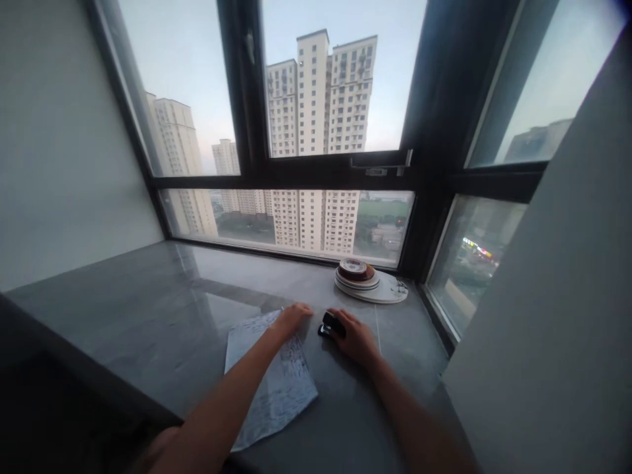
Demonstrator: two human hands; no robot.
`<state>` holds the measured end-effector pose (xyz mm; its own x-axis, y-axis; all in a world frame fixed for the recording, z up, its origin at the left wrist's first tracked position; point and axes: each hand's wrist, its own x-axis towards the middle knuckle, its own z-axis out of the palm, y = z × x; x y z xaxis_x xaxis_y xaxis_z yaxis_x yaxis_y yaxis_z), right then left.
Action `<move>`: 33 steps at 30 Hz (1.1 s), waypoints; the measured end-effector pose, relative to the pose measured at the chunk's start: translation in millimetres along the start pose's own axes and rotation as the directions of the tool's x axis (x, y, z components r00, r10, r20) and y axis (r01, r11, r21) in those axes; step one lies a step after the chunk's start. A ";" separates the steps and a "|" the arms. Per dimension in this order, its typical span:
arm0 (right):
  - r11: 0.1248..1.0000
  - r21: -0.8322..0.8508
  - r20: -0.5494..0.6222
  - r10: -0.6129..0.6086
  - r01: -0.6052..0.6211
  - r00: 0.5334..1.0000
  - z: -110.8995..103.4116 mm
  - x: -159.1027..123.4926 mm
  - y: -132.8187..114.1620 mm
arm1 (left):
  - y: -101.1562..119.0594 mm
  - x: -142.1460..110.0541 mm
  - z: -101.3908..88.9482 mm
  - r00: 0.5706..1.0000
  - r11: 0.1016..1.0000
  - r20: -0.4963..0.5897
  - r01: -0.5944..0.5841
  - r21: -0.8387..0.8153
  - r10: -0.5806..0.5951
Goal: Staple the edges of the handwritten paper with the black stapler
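Note:
A printed sheet of paper [289, 388], perhaps several together, lies on the grey stone ledge with its lower edge toward me. My left hand [293, 318] is over its upper right corner. The fingers are drawn together and point right; whatever is between them is hidden. A small pale tip shows beside the wrist, too small to name. Just to the right, my right hand [354, 337] is wrapped round a small black stapler [332, 325], whose front end points left. A short gap separates the stapler from my left fingertips, and it is close to the ledge surface.
Beyond my right hand, a stack of plates [358, 284] topped by a small round dish stands on the ledge [148, 322] near the window corner. A dark window frame [316, 172] borders the back. White walls close both sides; the ledge's front edge drops off at left.

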<state>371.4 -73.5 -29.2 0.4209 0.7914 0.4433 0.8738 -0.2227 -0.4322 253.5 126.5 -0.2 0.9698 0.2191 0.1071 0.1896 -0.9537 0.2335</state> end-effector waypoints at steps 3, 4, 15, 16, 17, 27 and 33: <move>1.000 0.029 -0.029 0.006 -0.005 1.000 3.4 2.2 1.4 | -8.0 7.1 6.8 1.000 1.000 -0.002 0.027 0.010 -0.027; 0.999 0.030 -0.037 0.010 -0.009 0.999 4.7 2.9 1.9 | -11.1 9.6 6.7 0.999 0.999 -0.005 0.036 0.006 -0.036; 0.999 0.044 -0.040 0.021 -0.019 0.999 10.2 -0.1 9.0 | -96.1 -62.0 -21.4 0.998 0.991 -0.055 -0.005 -0.131 -0.002; 0.999 0.038 -0.046 0.018 -0.016 0.999 10.9 -0.7 10.3 | -93.2 -72.7 -17.9 0.997 0.988 -0.007 -0.077 -0.131 0.077; 1.000 0.018 -0.054 0.009 -0.008 0.999 11.4 -1.3 11.3 | -88.2 -81.5 -14.3 0.989 0.985 0.048 -0.136 -0.108 0.142; 0.976 -0.215 -0.129 -0.068 0.039 0.989 8.5 -4.5 15.0 | -66.0 -90.2 -17.5 0.927 0.901 0.026 0.356 0.247 -0.373; 0.965 -0.264 -0.121 -0.035 0.002 0.992 4.2 -2.6 15.3 | -63.5 -101.1 -24.3 0.915 0.887 -0.079 0.404 0.223 -0.396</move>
<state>382.7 -76.5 -40.3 0.4167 0.7241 0.5496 0.9078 -0.3636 -0.2091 139.7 169.9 -2.4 0.7999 0.5946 0.0815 0.5939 -0.8038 0.0353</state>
